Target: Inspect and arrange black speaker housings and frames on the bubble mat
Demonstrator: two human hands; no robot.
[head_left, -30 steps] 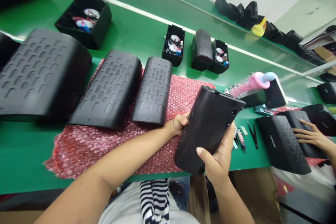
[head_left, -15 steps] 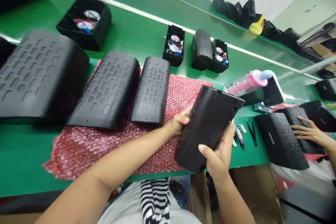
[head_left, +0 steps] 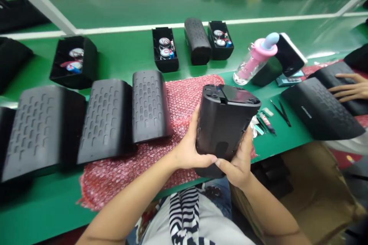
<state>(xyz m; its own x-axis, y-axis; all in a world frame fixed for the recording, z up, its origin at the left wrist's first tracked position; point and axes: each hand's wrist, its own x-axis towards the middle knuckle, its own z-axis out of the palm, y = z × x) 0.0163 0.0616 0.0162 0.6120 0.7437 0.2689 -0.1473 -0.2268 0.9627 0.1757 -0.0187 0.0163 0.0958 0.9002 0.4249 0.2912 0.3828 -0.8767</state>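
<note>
Between my two hands I hold a black speaker housing (head_left: 221,126), tilted up over the near edge of the bench, its end face towards the far side. My left hand (head_left: 191,145) grips its left side, and my right hand (head_left: 238,159) its right side. Both thumbs almost meet on the near face. Under it lies red bubble wrap (head_left: 186,95). Left of my hands stand black housings with dimpled faces, the closest one (head_left: 149,107) on the wrap, then a second (head_left: 103,118) and a third (head_left: 40,126).
Open housings (head_left: 165,49) with wired speaker parts sit at the back. On the right are a pink-lidded bottle (head_left: 254,59), a phone (head_left: 290,55), tweezers (head_left: 281,113) and a small tube (head_left: 268,122). A co-worker's hand (head_left: 352,86) rests on another housing (head_left: 322,109).
My left hand has moved down the housing's side, its thumb now near the right thumb. The housing has turned more upright, showing its end face. The camera view has rotated.
</note>
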